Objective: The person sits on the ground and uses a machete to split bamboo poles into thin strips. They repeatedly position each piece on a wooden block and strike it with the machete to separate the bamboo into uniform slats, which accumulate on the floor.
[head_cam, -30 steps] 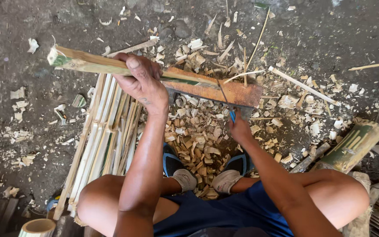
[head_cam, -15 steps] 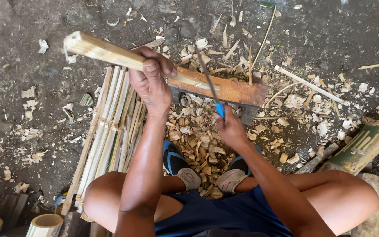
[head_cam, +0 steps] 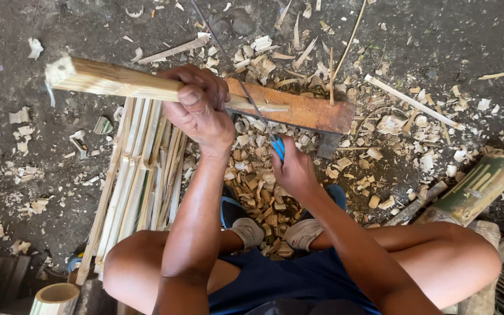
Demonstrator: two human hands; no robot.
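The left hand is clenched round a bamboo stick, held over a plank. The right hand grips what looks like a thin blade, meeting the stick just beside the left fingers; a slip could cut them.

The left hand gripped a pale bamboo piece that ran from nine o'clock toward three o'clock, its far end lying on a reddish wooden block. At four o'clock from that hand, the right hand was closed on a blue-handled knife, the blade slanting up toward eleven o'clock across the bamboo. Split bamboo strips lay below at seven o'clock, chips heaped between the feet, and a green bamboo section rested at four o'clock.
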